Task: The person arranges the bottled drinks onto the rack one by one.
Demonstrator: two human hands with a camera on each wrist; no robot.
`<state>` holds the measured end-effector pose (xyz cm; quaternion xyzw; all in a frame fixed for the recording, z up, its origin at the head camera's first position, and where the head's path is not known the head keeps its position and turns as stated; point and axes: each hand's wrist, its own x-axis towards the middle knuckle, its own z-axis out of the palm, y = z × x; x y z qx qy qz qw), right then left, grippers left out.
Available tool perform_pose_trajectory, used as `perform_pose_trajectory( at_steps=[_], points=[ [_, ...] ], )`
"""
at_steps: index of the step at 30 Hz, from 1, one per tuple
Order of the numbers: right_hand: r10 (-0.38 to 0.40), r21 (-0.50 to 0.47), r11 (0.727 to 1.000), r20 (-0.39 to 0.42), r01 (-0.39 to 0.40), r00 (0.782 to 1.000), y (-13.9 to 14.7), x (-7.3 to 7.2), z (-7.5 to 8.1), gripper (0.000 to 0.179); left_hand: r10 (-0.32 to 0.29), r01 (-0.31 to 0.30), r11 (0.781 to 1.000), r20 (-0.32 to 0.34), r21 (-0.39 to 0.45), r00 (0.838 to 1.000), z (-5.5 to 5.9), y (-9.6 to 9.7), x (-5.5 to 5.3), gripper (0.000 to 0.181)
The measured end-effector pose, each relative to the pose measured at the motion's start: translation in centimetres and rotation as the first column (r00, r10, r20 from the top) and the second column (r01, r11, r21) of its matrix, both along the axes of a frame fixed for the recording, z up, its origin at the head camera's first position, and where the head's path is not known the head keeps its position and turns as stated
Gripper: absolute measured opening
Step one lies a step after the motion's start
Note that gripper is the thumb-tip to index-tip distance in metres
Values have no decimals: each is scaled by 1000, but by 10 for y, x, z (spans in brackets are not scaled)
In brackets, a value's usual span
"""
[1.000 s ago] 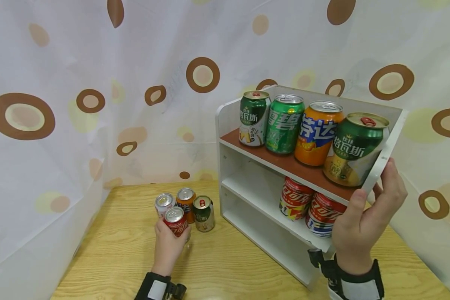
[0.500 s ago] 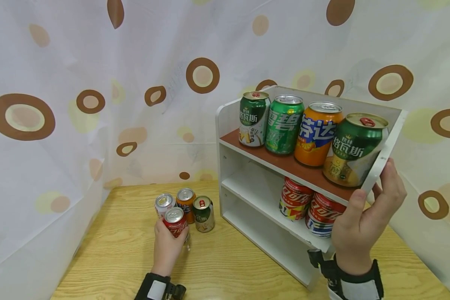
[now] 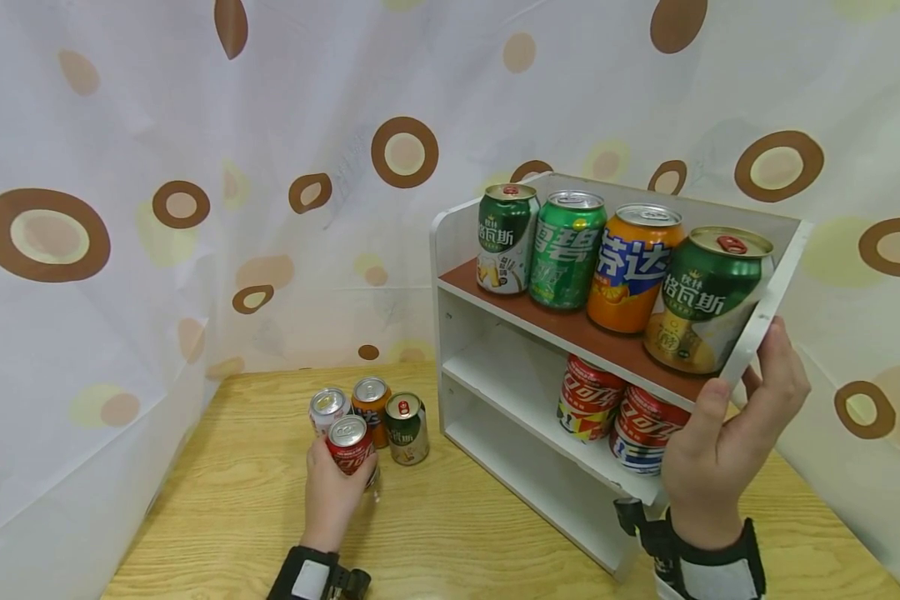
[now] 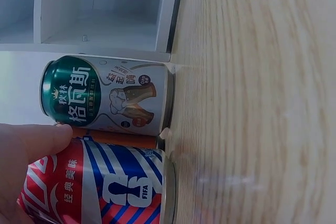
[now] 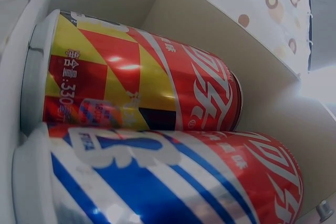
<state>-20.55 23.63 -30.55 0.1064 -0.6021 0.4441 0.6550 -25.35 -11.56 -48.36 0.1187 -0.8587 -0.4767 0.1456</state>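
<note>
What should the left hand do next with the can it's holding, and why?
Probably gently lift the red metal can off the yellow wooden table toward the white three-level shelf: the left hand grips it, and the middle level has room beside two red patterned metal cans.

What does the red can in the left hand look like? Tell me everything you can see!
The Coca-Cola can looks like shiny metal: its upper part is red with white lettering, its lower part has blue, silver and red stripes and a FIFA logo. Its round silver lid has a pull tab. It stands upright on the wood-grain table, gripped by the left hand. Whether it touches the orange can behind it, I can't tell.
</note>
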Motion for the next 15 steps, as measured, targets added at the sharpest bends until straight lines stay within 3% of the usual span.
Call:
perform_pose_trajectory(
  at_steps=[15],
  points=[
    [-2, -4, 1000, -4, 2, 1000, 0, 0, 0, 59, -2, 2, 1000, -21, -3, 1000, -1, 1, 1, 78]
  ],
)
